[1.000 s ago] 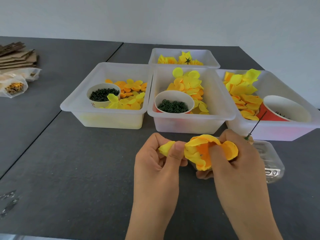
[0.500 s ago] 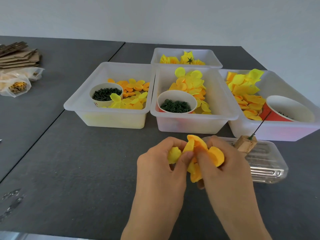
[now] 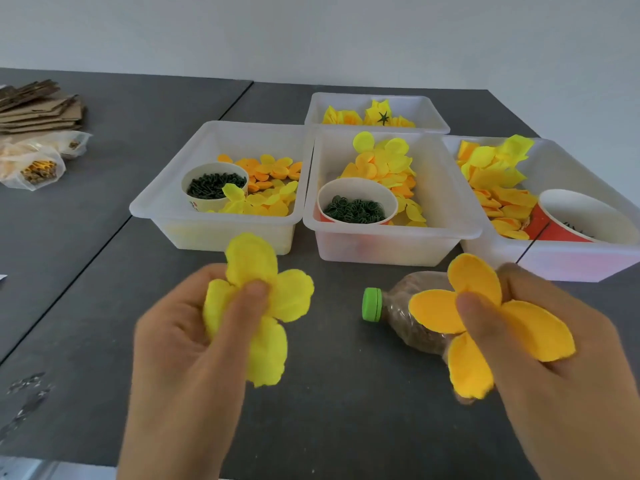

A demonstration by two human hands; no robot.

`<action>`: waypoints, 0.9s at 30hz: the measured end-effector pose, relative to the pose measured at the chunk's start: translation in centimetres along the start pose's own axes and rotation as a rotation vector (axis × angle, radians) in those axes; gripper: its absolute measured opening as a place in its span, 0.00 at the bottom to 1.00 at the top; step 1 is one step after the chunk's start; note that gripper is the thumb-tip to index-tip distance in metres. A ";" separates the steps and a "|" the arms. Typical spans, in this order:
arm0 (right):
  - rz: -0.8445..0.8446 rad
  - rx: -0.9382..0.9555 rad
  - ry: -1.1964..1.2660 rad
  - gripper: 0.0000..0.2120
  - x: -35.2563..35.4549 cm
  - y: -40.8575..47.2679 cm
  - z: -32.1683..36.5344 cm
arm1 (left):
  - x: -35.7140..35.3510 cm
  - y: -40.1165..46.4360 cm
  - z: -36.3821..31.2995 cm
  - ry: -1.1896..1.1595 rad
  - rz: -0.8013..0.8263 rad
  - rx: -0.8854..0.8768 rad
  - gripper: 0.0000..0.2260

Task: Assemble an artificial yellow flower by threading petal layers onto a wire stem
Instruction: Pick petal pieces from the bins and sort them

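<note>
My left hand (image 3: 194, 341) pinches a lemon-yellow petal layer (image 3: 277, 299) at its centre, thumb on top, over the dark table. My right hand (image 3: 554, 358) pinches a darker orange-yellow petal layer (image 3: 485, 327) the same way, thumb pressed on its middle. The two layers are held apart, about a hand's width between them. No wire stem shows in either hand.
A plastic bottle with a green cap (image 3: 372, 304) lies on the table behind the right-hand layer. Several clear bins (image 3: 214, 233) with petals and paper cups of green parts (image 3: 356, 206) stand behind. Cardboard (image 3: 38, 109) and bags (image 3: 31, 168) sit far left.
The hands held one bunched stack of petals together; they have pulled apart, each now holding a separate flattened layer. The view has shifted, and a lying bottle shows where the clear tray appeared.
</note>
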State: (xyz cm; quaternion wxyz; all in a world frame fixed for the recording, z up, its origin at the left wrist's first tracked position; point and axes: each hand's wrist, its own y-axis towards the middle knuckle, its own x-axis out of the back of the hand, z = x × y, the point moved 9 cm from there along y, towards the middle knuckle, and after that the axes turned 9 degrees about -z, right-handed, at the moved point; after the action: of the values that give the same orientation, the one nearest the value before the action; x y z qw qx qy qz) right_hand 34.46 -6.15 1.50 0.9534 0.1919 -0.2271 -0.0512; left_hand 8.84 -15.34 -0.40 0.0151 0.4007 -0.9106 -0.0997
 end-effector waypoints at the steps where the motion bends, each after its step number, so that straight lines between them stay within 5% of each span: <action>1: 0.050 0.012 0.030 0.18 -0.7 -0.5 0.4 | -0.9 -0.1 0.7 -0.051 0.055 0.053 0.09; 4: 0.165 -0.019 0.217 0.14 -2.2 -1.0 0.4 | -3.4 -0.7 2.8 -0.090 0.174 0.195 0.10; 6: 0.255 -0.104 0.298 0.21 -3.1 -1.3 -0.7 | -4.1 -0.9 4.2 -0.119 0.198 0.253 0.11; 12: 0.564 -0.375 0.182 0.20 -8.6 -4.6 -5.6 | -4.6 -0.9 5.7 -0.127 0.117 0.255 0.13; 21: 0.605 -0.449 0.297 0.23 -10.7 -5.5 -5.8 | -4.4 -0.5 5.3 -0.100 0.063 0.217 0.15; 27: 0.675 -0.485 0.281 0.22 -10.9 -6.0 -6.1 | -1.3 9.0 1.4 -0.032 -0.093 0.032 0.08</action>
State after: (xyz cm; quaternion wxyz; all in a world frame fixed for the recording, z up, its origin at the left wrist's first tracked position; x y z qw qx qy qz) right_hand 27.46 -7.55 -10.39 0.9558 -0.1172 -0.1265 0.2380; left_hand 3.07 -8.23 0.04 -0.0106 0.4413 -0.8925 -0.0922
